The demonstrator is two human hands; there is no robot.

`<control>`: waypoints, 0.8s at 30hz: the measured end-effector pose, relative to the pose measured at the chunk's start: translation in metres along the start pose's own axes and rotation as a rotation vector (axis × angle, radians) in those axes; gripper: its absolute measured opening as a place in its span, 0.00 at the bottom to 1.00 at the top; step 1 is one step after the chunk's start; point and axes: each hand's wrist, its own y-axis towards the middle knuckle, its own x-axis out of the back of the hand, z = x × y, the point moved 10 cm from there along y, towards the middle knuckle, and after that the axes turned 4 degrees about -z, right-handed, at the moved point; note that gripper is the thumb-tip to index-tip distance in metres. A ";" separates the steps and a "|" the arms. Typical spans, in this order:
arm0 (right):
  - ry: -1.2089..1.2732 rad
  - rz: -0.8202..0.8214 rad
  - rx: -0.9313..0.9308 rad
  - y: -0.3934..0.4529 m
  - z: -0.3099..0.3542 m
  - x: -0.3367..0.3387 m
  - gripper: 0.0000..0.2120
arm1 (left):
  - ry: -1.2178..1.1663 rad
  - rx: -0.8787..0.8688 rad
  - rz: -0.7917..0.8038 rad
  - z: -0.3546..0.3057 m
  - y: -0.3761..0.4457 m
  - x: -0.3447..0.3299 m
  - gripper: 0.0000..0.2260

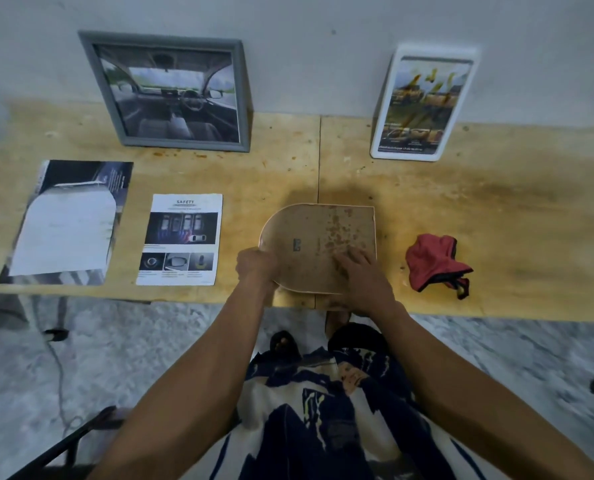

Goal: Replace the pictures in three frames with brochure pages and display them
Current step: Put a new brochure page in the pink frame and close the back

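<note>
Our left hand [255, 265] grips the arched frame [318, 247] lying face down at the table [513, 216] edge. Our right hand [361, 275] presses flat on its back. It looks stiff and light; hold the edges.

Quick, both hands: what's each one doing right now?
Left hand: grips the arched frame's left edge.
Right hand: open, fingers flat on the frame's back.

Makeshift workroom in a plain building, bare stained plywood tabletop [496, 202] of two butted sheets against a scuffed grey-white painted wall [323, 46], mottled grey stone floor [150, 358] below, thin cable [58, 372] trailing across it, crumpled red rag [434, 261] on the wood
</note>
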 end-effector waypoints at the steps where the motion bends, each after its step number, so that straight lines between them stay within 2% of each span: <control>1: -0.011 -0.004 0.005 -0.001 0.000 0.000 0.49 | 0.035 -0.005 0.019 -0.004 -0.010 0.002 0.23; 4: -0.050 -0.035 0.019 -0.004 0.000 0.000 0.49 | 0.175 -0.053 -0.051 -0.015 -0.028 0.013 0.20; 7: -0.060 -0.075 0.030 -0.007 0.001 -0.001 0.47 | 0.283 -0.070 -0.070 -0.021 -0.039 0.013 0.26; 11: -0.092 -0.118 0.055 -0.009 0.004 0.005 0.40 | 0.115 0.027 -0.041 -0.011 -0.033 0.006 0.31; 13: -0.090 -0.115 0.066 -0.010 0.004 0.007 0.39 | -0.009 0.057 -0.033 -0.008 -0.030 0.006 0.28; 15: -0.099 -0.106 0.080 -0.012 0.004 0.008 0.39 | -0.116 0.063 0.005 -0.011 -0.039 0.007 0.20; 21: -0.126 -0.054 0.097 -0.016 0.009 0.021 0.37 | -0.213 -0.020 -0.051 -0.029 -0.050 0.025 0.21; 24: -0.114 -0.162 0.181 -0.023 0.028 0.036 0.29 | -0.226 -0.052 -0.023 -0.044 -0.051 0.035 0.16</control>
